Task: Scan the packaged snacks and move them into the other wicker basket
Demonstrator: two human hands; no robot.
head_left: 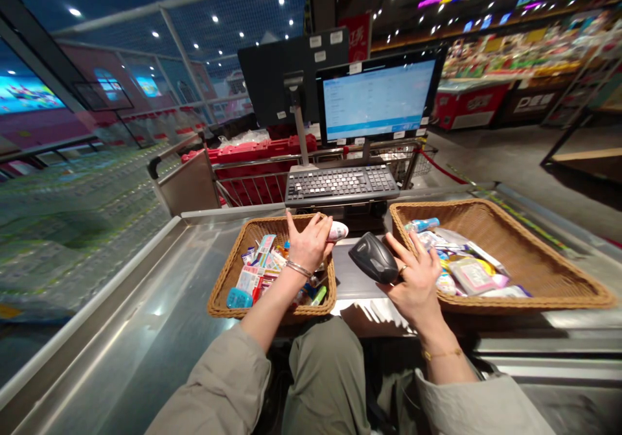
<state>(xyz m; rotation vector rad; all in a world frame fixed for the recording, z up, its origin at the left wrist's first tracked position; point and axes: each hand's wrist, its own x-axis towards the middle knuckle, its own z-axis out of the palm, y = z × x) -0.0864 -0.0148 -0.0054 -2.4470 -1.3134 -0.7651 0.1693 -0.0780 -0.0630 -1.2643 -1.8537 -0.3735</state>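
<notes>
Above the right rim of the left wicker basket (222, 273), my left hand (309, 246) is closed on a small white package with printed marks (338, 231). Its exact kind I cannot make out. My right hand (418, 278) grips a black barcode scanner (373, 257), whose head points left toward that package, with a gap between them. The left basket holds many small packaged goods, among them a turquoise item (239, 297). Just beyond my right hand, the right wicker basket (549, 260) holds more goods, including a clear plastic box (470, 275) and a blue tube (422, 224).
Behind the baskets stand a black keyboard (342, 183) and a lit monitor (379, 101), with a second screen's back (291, 78) beside it. A metal counter (160, 318) runs along the left. White paper (376, 312) lies between the baskets. Beyond is a metal shopping cart (253, 185).
</notes>
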